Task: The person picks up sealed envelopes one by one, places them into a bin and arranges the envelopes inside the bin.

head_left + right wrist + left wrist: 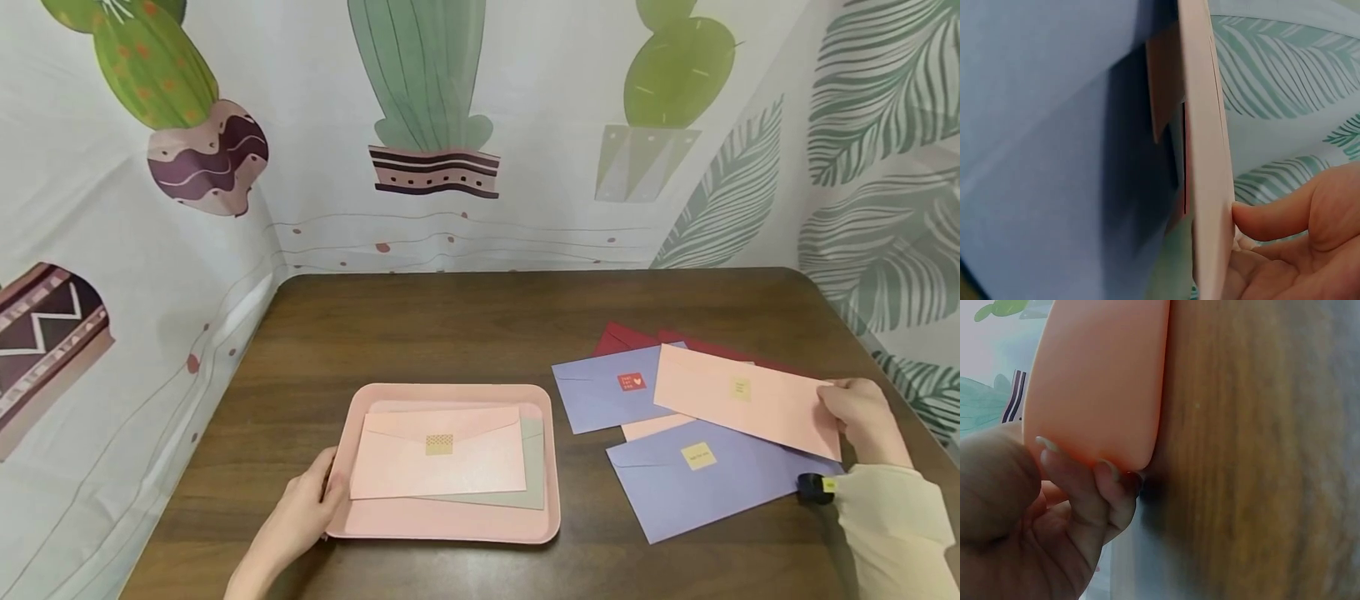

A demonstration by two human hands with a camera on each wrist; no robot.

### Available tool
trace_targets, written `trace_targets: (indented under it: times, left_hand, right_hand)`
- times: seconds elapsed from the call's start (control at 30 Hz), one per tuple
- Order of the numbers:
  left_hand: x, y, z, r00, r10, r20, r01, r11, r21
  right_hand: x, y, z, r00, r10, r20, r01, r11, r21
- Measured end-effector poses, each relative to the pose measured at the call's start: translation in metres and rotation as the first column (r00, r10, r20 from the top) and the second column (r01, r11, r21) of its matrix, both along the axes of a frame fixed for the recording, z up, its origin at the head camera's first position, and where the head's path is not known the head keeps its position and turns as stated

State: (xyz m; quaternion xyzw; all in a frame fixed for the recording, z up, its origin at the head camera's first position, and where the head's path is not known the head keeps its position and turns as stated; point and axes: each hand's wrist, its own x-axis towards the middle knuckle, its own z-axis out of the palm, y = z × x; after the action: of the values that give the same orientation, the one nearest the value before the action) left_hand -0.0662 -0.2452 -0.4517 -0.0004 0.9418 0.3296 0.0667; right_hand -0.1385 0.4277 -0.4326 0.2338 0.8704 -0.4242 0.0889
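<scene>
My left hand (303, 504) grips the left rim of a pink tray (450, 531), thumb over the edge and fingertips against the outer wall in the left wrist view. Inside the tray a pink envelope (480, 467) with a gold-patterned sticker overlaps a grey-green envelope (533, 467). At the right, my right hand (862, 412) pinches the right end of another pink envelope (705, 379) with a pale yellow sticker. This one lies tilted above a purple envelope (660, 483) with a yellow sticker and overlaps a second purple envelope (596, 392) with a red sticker.
Red envelopes (618, 337) show behind the purple ones, and part of one more pink envelope (656, 427) peeks out between them. The brown wooden table (420, 325) ends at a cloth backdrop (547, 192) printed with cacti and leaves.
</scene>
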Motion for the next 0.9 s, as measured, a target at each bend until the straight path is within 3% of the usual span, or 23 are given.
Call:
trace_targets:
  times: [0.27, 0.6, 0.9]
  left_hand:
    - [-0.0005, 0.0008, 0.0012, 1.0, -0.006, -0.03, 0.006, 1.0, -0.016]
    - [0.0013, 0.0016, -0.0004, 1.0, 0.006, 0.026, -0.007, 1.0, 0.025]
    - [0.0015, 0.0018, 0.0014, 0.999, 0.004, -0.032, -0.005, 1.0, -0.015]
  right_hand:
    - [0.0026, 0.004, 0.0007, 1.0, 0.024, -0.02, -0.025, 0.999, -0.037]
    - [0.0001, -0.0014, -0.0017, 0.996, -0.007, -0.087, 0.006, 1.0, -0.01]
    - [-0.0028, -0.0018, 0.0052, 0.999, -0.04, -0.001, 0.04, 0.995, -0.087]
